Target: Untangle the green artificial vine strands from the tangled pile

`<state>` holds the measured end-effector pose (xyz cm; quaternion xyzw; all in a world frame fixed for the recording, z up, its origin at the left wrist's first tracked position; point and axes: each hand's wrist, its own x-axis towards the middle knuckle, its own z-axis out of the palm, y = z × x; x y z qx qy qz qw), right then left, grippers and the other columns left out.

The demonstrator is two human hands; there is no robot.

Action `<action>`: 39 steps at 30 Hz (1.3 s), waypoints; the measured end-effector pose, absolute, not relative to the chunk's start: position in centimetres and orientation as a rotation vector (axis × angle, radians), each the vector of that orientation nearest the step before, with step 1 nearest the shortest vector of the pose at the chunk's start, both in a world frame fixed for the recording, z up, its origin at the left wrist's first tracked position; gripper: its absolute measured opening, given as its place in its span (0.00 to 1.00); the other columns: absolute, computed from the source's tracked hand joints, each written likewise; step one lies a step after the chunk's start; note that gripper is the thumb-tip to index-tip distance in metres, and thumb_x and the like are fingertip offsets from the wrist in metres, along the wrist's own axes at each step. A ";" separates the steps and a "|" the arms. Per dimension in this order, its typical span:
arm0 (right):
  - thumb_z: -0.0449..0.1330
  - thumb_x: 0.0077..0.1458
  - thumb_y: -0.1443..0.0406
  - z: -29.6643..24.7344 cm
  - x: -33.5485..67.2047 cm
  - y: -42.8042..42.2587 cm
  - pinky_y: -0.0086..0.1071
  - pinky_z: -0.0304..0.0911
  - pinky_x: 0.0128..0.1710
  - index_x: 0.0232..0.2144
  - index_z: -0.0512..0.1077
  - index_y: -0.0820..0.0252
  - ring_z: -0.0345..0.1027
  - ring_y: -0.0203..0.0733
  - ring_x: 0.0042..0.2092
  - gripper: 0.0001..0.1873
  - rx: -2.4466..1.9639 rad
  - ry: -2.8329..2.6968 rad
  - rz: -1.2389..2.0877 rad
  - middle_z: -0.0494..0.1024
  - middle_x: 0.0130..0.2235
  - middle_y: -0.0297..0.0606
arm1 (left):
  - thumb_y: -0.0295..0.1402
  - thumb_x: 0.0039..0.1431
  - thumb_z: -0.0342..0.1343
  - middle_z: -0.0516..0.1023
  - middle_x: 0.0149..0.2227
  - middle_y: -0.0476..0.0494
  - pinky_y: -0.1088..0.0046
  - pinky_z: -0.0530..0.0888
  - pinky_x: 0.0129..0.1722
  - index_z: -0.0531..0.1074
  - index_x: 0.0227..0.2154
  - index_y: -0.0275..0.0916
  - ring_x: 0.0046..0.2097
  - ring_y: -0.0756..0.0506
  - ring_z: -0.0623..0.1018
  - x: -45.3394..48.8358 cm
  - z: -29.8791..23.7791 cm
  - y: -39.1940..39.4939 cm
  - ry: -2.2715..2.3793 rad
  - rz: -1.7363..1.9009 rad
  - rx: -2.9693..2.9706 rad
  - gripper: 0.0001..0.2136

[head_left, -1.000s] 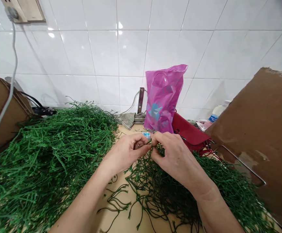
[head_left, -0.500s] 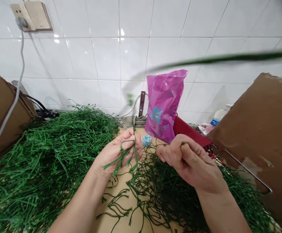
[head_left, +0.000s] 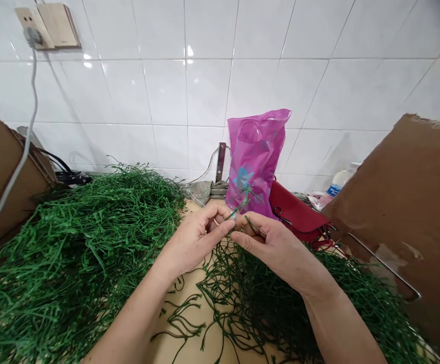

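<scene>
My left hand [head_left: 197,237] and my right hand [head_left: 276,247] meet over the table's middle, fingertips almost touching. Both pinch thin green plastic sprigs [head_left: 243,199]; a short piece sticks up between the fingers in front of the pink bag. A big heap of bright green plastic grass strands [head_left: 72,237] lies to the left. A darker, looser pile of sprigs [head_left: 250,298] lies under and in front of my hands on the tan table [head_left: 182,349].
A pink plastic bag [head_left: 256,156] stands against the white tiled wall, a red pouch [head_left: 296,215] beside it. Brown cardboard [head_left: 405,212] rises at the right, another brown box [head_left: 0,172] at the left. A grey cable [head_left: 23,146] hangs from a wall socket.
My hands, apart half a second ago with a bunch of sprigs in the left, have come back together. The long strand that swept across the view is gone.
</scene>
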<state>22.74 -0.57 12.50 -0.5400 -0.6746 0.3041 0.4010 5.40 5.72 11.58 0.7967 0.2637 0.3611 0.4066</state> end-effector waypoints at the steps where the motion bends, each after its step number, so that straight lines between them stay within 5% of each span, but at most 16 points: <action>1: 0.56 0.62 0.55 12.4 22.7 -0.5 0.29 0.51 0.28 0.29 0.66 0.57 0.52 0.36 0.30 0.14 -1.380 -1.717 0.729 0.58 0.28 0.28 | 0.42 0.67 0.52 0.66 0.30 0.53 0.74 0.62 0.32 0.70 0.38 0.39 0.31 0.51 0.65 5.4 11.5 5.8 0.682 0.898 2.023 0.11; 6: 0.52 0.65 0.58 12.4 22.7 -0.4 0.29 0.53 0.29 0.27 0.59 0.55 0.52 0.37 0.32 0.14 -1.364 -1.774 0.633 0.57 0.29 0.29 | 0.42 0.67 0.51 0.65 0.29 0.53 0.74 0.62 0.31 0.69 0.36 0.39 0.30 0.51 0.64 5.0 11.7 6.1 0.682 0.819 2.008 0.12; 20: 0.49 0.68 0.59 12.5 23.4 -0.6 0.33 0.63 0.41 0.33 0.66 0.55 0.63 0.40 0.38 0.12 -1.221 -1.902 0.851 0.70 0.34 0.34 | 0.42 0.63 0.53 0.64 0.26 0.52 0.74 0.60 0.29 0.69 0.29 0.38 0.28 0.51 0.62 4.7 12.1 6.5 0.459 0.616 1.780 0.13; 26: 0.54 0.64 0.48 11.1 23.2 -1.1 0.31 0.49 0.23 0.31 0.65 0.54 0.49 0.34 0.23 0.18 -0.731 -1.604 1.323 0.58 0.25 0.27 | 0.41 0.54 0.57 0.53 0.21 0.56 0.77 0.59 0.22 0.56 0.20 0.40 0.20 0.55 0.53 6.2 11.0 5.6 0.316 0.737 1.084 0.17; 29: 0.56 0.61 0.45 11.5 22.8 -1.5 0.32 0.49 0.23 0.29 0.66 0.53 0.49 0.35 0.22 0.20 -0.724 -1.493 1.238 0.59 0.23 0.28 | 0.40 0.56 0.55 0.49 0.22 0.57 0.77 0.62 0.22 0.53 0.21 0.41 0.19 0.56 0.49 7.2 10.7 5.4 0.232 0.896 0.910 0.17; 33: 0.55 0.64 0.52 13.0 24.4 -2.4 0.32 0.58 0.25 0.28 0.72 0.55 0.59 0.37 0.24 0.18 -1.100 -1.913 1.084 0.68 0.23 0.32 | 0.43 0.57 0.60 0.65 0.29 0.51 0.78 0.67 0.29 0.65 0.25 0.38 0.27 0.54 0.65 7.2 10.8 5.6 0.361 0.940 1.075 0.15; 36: 0.63 0.57 0.56 13.2 27.0 -3.5 0.36 0.67 0.33 0.34 0.79 0.52 0.73 0.44 0.33 0.09 -1.415 -2.209 0.694 0.81 0.32 0.37 | 0.42 0.55 0.64 0.72 0.31 0.50 0.78 0.68 0.33 0.73 0.27 0.37 0.33 0.52 0.70 6.7 10.9 6.0 0.465 0.976 1.287 0.13; 39: 0.70 0.47 0.51 12.9 29.0 -4.2 0.42 0.71 0.41 0.46 0.79 0.48 0.76 0.53 0.42 0.23 -1.564 -2.100 0.369 0.83 0.44 0.40 | 0.40 0.55 0.65 0.76 0.31 0.50 0.77 0.68 0.35 0.77 0.29 0.38 0.34 0.51 0.73 6.3 10.8 6.5 0.468 1.003 1.380 0.10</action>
